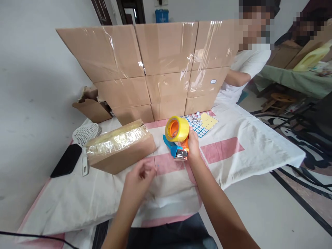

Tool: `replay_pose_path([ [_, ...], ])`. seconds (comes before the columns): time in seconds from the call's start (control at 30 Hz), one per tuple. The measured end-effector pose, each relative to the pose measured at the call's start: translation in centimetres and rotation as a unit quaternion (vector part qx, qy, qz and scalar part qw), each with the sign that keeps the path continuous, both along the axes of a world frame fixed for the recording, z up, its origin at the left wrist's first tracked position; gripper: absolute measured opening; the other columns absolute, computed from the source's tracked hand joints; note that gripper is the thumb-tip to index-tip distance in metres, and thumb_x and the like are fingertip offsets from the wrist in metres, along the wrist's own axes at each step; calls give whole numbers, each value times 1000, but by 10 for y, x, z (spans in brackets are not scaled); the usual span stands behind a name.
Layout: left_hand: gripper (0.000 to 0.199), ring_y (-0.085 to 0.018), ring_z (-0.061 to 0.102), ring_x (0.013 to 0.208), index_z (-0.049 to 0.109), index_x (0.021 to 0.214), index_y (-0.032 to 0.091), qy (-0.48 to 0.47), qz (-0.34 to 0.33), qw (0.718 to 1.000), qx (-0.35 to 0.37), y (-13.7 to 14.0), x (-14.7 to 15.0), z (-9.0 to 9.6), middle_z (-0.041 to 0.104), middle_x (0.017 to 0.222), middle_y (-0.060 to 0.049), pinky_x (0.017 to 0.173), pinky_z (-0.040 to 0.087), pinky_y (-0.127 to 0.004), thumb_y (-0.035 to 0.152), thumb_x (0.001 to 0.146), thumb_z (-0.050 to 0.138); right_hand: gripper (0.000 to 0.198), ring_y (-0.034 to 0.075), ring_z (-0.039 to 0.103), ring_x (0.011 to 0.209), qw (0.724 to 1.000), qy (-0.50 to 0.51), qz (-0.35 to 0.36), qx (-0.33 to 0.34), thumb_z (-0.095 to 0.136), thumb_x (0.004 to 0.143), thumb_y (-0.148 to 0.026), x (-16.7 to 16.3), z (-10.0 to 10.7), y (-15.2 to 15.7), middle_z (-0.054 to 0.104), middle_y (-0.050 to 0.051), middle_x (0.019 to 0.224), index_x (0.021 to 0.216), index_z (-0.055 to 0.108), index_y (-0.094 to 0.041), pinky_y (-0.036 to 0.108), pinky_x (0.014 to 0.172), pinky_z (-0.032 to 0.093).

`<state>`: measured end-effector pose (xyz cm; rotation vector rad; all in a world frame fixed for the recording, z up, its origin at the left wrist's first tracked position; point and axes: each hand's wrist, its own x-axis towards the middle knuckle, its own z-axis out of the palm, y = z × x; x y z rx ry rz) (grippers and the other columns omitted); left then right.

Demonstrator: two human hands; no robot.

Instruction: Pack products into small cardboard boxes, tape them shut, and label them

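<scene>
My right hand (193, 143) grips a packing tape dispenser (171, 145) by its orange handle. A yellow roll of tape (183, 128) sits on it, and its blue front part points left. My left hand (141, 174) is closed, thumb and fingers curled together; whether anything thin is between them I cannot make out. Just beyond it lies a cardboard box (124, 157), with shiny clear tape along its top. Behind stands a tall panel of taped cardboard (166, 86), upright on the cloth-covered table (233, 152).
A white perforated scoop (85, 134) and a black flat object (66, 160) lie at the left. Behind them is an open cardboard box (92, 109). A patterned sheet with small pieces (204, 122) lies by the panel. A person in a white shirt (255, 65) is behind the panel's right edge.
</scene>
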<state>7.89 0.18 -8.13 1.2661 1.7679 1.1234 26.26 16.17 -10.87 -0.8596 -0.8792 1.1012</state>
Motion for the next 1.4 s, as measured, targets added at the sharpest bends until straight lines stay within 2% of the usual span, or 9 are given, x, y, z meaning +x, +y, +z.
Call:
replay_pose_path([
  [0.1, 49, -27, 72, 105, 71, 123, 28, 21, -29, 988, 150, 42, 3, 33, 75, 121, -8, 83, 57, -33, 44, 77, 81, 39, 20, 68, 81, 999, 36, 26, -26, 53, 93, -62, -4, 3, -3, 69, 3, 89, 95, 58, -24, 34, 74, 58],
  [0.17, 69, -32, 61, 131, 63, 139, 29, 26, -87, 977, 193, 74, 14, 50, 64, 144, -9, 105, 53, -40, 41, 75, 85, 40, 21, 69, 84, 996, 62, 55, -39, 55, 92, -62, -7, 5, -5, 71, 4, 93, 97, 60, -23, 35, 77, 59],
  [0.23, 90, -36, 51, 142, 49, 153, 29, 48, -145, 972, 181, 101, 27, 61, 54, 154, -11, 116, 44, -48, 39, 72, 88, 40, 21, 69, 84, 992, 90, 69, -48, 60, 89, -61, -7, 5, -5, 72, 4, 94, 96, 63, -22, 36, 78, 59],
  [0.3, 105, -39, 48, 144, 34, 161, 27, 73, -191, 968, 147, 119, 38, 69, 51, 156, -15, 119, 41, -53, 37, 72, 88, 40, 21, 70, 84, 990, 111, 71, -58, 66, 86, -61, -7, 5, -4, 73, 4, 94, 94, 66, -22, 35, 79, 59],
  [0.4, 111, -38, 44, 148, 19, 166, 24, 108, -234, 960, 107, 128, 46, 78, 47, 159, -17, 118, 42, -53, 35, 76, 83, 43, 21, 71, 87, 987, 126, 79, -64, 66, 86, -63, -5, 1, -2, 75, 3, 98, 97, 69, -22, 35, 81, 60],
  [0.53, 114, -37, 38, 151, 15, 166, 23, 142, -256, 953, 78, 127, 47, 86, 41, 164, -16, 120, 41, -51, 39, 77, 83, 43, 24, 72, 93, 986, 114, 100, -64, 57, 93, -64, -4, -3, -1, 76, 3, 94, 100, 71, -24, 37, 78, 61],
  [0.8, 101, -37, 38, 152, 23, 164, 25, 118, -256, 955, 88, 140, 49, 79, 46, 160, -15, 123, 37, -52, 47, 83, 78, 53, 26, 72, 103, 971, 153, 162, -88, 50, 93, -72, -2, 2, 0, 77, 5, 106, 107, 70, -25, 38, 82, 63],
  [1.07, 101, -36, 38, 152, 28, 163, 25, 92, -249, 962, 69, 154, 56, 72, 39, 165, -13, 122, 39, -50, 45, 79, 81, 63, 30, 71, 115, 945, 248, 208, -46, 41, 92, -77, 8, 20, -4, 77, 10, 106, 110, 69, -22, 45, 90, 63],
  [1.4, 84, -32, 47, 146, 45, 153, 26, 32, -253, 964, 74, 160, 51, 47, 48, 159, -9, 120, 42, -47, 40, 79, 81, 54, 27, 70, 116, 934, 265, 231, -66, 45, 94, -69, 3, 19, -4, 77, 8, 106, 110, 66, -23, 42, 93, 62],
])
